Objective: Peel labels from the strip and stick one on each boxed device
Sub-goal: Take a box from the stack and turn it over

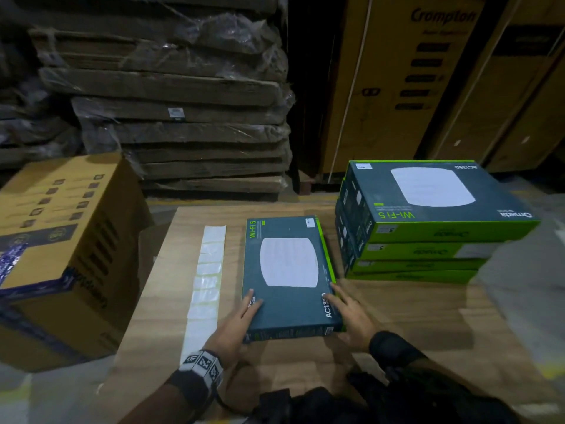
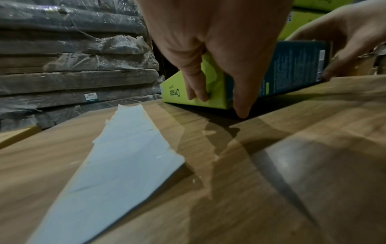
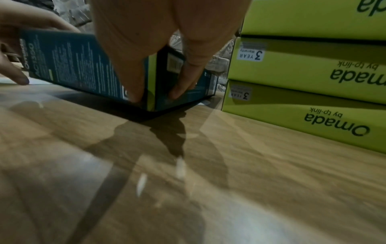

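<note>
Brown carton left of wooden table; plastic-wrapped flat stack behind

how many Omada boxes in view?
5: one box held by both hands, left hand and right hand; four in the stack on the right. More may be hidden behind.

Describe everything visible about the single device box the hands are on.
The device box is a flat dark teal carton with lime green side panels, printed "Wi-Fi 5" and "AC1350" around a white oval device picture. A small white sticker sits at its far right corner. It is on the wooden table, its near end slightly raised, between the label strip and the stack. The left hand and right hand grip its near corners.
</note>
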`<state>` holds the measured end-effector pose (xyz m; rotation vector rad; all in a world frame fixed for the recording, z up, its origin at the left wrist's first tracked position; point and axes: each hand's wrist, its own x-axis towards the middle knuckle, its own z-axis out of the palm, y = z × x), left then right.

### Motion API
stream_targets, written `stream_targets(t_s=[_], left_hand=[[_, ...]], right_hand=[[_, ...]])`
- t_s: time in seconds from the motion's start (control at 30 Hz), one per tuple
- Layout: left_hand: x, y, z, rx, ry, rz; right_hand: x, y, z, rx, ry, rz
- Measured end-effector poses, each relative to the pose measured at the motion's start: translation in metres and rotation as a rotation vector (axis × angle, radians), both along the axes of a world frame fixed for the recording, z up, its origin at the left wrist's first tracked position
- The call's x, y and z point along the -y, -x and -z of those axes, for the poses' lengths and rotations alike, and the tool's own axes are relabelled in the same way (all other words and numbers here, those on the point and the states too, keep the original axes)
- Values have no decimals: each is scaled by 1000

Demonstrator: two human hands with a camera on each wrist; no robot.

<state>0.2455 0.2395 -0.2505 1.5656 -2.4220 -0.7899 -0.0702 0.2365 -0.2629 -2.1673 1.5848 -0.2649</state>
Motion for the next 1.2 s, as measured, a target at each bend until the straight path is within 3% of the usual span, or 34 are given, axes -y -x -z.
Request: stream_targets(t_s=[0.27, 0.43, 0.53, 0.6, 0.73, 0.83, 0.9, 1.07, 1.2], left_hand=[[-8, 1, 9, 36, 3, -47], [-14, -5, -6, -49, -3, -110], [-17, -18, -19, -167, 12, -285], [-18, -34, -19, -142, 58, -417], [-23, -68, -14, -21, 142, -601], [-29, -94, -12, 136, 23, -779], [-35, -103, -8, 263, -103, -808], [-42, -98, 1, 412, -235, -796], [-42, -93, 5, 358, -280, -792]], right_hand=[[-13, -3, 0, 138, 21, 43], [-12, -13, -15, -90, 114, -7], [-3, -37, -36, -200, 214, 8], [7, -64, -44, -177, 261, -41], [21, -125, -56, 40, 110, -182], [21, -173, -72, 176, -52, -232], [18, -203, -78, 214, -165, -236], [15, -260, -51, 71, -380, -190], [14, -273, -33, -126, -462, -169]])
